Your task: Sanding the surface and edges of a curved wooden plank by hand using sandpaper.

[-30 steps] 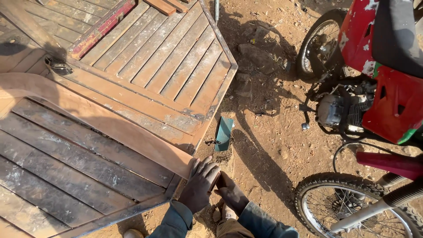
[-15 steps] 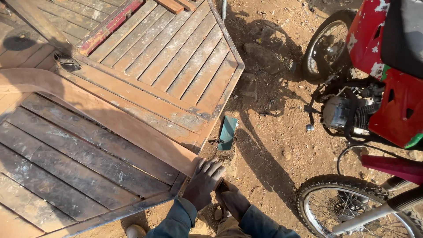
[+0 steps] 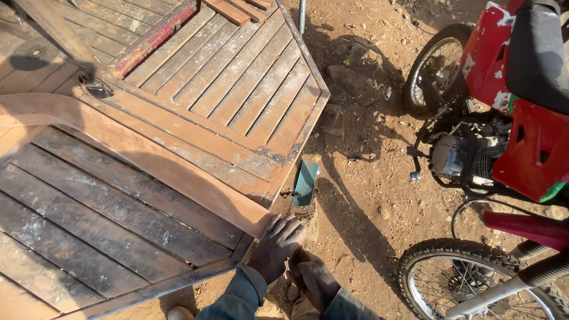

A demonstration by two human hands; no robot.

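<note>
My left hand [image 3: 276, 246] lies over the near end of a long, curved wooden plank [image 3: 136, 148]. Its fingers wrap that end at the corner of a slatted wooden platform [image 3: 89, 231]. The plank lies slantwise across the platform's dark slats. My right hand [image 3: 316, 281] is just below and to the right, low over the dirt by the platform's metal-edged corner. Its fingers are curled, and what they hold, if anything, is hidden. Both arms wear grey-blue sleeves.
A second slatted panel [image 3: 237, 89] adjoins the platform further away. A teal flat piece [image 3: 306, 182] stands in the dirt beside the frame. A red motorcycle [image 3: 521, 118] is parked at right, with one wheel [image 3: 435, 68] behind and another [image 3: 474, 284] near my right arm.
The view has shifted slightly. My left hand stays on the plank's end, and my right hand has stayed low beside it.
</note>
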